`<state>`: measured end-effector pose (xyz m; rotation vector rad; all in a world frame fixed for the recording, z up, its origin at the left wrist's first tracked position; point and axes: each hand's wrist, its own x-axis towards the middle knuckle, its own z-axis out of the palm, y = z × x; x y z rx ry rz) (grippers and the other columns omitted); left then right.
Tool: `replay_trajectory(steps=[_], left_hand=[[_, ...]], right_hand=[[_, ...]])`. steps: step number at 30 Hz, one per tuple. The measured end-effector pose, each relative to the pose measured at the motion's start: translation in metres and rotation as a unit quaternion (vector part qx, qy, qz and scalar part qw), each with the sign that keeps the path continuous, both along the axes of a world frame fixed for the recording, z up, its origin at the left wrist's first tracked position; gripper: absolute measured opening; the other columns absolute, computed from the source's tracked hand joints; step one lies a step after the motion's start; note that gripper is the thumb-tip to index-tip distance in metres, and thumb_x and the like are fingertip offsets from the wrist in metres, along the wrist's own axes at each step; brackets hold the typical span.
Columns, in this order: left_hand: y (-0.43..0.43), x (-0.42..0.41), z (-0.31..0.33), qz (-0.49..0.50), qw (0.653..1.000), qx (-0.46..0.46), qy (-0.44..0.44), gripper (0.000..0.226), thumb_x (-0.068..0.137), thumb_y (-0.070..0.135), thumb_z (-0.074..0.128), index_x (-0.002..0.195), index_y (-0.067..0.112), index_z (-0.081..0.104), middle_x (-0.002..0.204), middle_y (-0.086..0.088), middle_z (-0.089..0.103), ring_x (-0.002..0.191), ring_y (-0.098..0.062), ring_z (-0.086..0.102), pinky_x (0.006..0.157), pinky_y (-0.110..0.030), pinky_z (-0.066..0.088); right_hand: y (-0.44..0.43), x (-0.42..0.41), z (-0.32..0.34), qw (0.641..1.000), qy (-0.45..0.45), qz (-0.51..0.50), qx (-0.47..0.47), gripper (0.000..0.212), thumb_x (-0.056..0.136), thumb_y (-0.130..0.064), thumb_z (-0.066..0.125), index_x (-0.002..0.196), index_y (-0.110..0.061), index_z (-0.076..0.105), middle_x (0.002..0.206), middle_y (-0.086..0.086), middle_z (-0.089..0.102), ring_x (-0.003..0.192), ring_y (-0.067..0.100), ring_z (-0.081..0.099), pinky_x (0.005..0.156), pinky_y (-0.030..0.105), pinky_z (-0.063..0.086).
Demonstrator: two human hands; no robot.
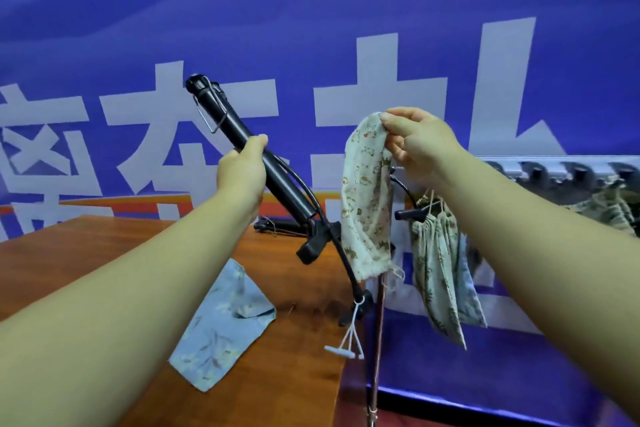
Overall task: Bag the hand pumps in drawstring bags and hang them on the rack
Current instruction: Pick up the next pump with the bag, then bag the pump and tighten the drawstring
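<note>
Black plastic and tube-shaped, the hand pump (221,114) is the only thing my left hand (242,166) holds in the head view, with the fingers wrapped round the middle of the barrel. Its long axis runs on a slant: one end is high and to the left, and the end with the crosspiece and the hose is low and to the right, pointing toward the bag.

My right hand (419,146) pinches the top of a cream cotton drawstring bag with small printed figures (363,204), which hangs straight down just beside the pump's lower end. Loose cords trail from the bag's bottom edge, so I judge its mouth faces down and it must be turned before the pump can go in. The right hand is the one nearer the black hooked rack (408,215), where two filled pale printed bags (433,270) already hang.

On the brown wooden table (104,253) lie a flat blue floral cloth bag (221,326) and, further back, a second black pump (277,226).

I see no brand on the pump. The blue banner (346,10) carries large white Chinese characters, but they are cropped and I cannot read them safely.
</note>
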<state>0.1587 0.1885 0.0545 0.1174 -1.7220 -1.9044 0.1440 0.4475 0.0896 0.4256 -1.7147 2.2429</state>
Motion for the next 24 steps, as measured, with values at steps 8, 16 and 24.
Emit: replay_trajectory(steps=[8,16,24], left_hand=[[0.11,0.028,-0.051,-0.176,0.983,-0.015,-0.058,0.033,0.082,0.045,0.068,0.097,0.016,0.063,0.081,-0.008,0.066,0.068,-0.025,0.061,0.055,-0.025,0.044],[0.219,0.045,-0.128,-0.356,0.922,0.007,-0.153,0.033,0.087,0.035,0.059,0.104,0.007,0.062,0.075,-0.014,0.066,0.054,-0.026,0.065,0.056,-0.032,0.056],[0.272,0.032,-0.162,-0.438,0.874,-0.07,-0.198,0.047,0.068,0.034,0.061,0.105,0.005,0.067,0.093,-0.022,0.068,0.078,-0.033,0.065,0.08,-0.043,0.054]], right_hand=[[0.077,0.058,-0.051,0.996,-0.011,-0.022,0.091,0.013,0.091,-0.003,0.069,0.097,-0.014,0.067,0.09,0.005,0.065,0.076,0.02,0.059,0.066,0.025,0.049],[0.167,0.103,-0.103,0.984,-0.045,-0.035,0.167,0.018,0.091,-0.002,0.067,0.101,-0.017,0.069,0.087,-0.005,0.069,0.078,0.007,0.065,0.067,0.022,0.051],[0.207,0.101,-0.156,0.978,-0.081,0.007,0.191,0.02,0.09,0.006,0.064,0.095,-0.012,0.057,0.071,0.003,0.056,0.059,0.01,0.049,0.055,0.023,0.039]])
